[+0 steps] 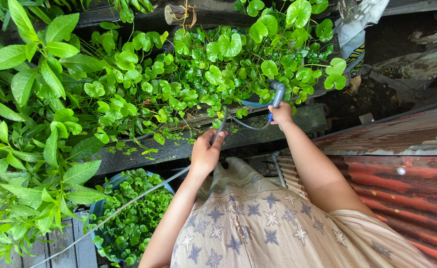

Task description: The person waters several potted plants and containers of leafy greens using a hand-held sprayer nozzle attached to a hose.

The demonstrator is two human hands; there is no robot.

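My right hand [281, 114] grips a grey and blue spray nozzle [277, 92] that points into a bed of round-leaved green plants [218, 64]. My left hand [206, 151] holds the thin grey hose [129, 202] just behind the nozzle. The hose loops between both hands and trails down to the lower left. My patterned beige dress [258, 218] fills the lower middle of the view.
A dark wooden plank edge [144, 156] borders the plant bed. A blue pot of small-leaved plants [134, 213] stands at lower left. Tall leafy plants [30, 124] crowd the left side. Rusty corrugated metal sheeting [402, 168] lies at the right.
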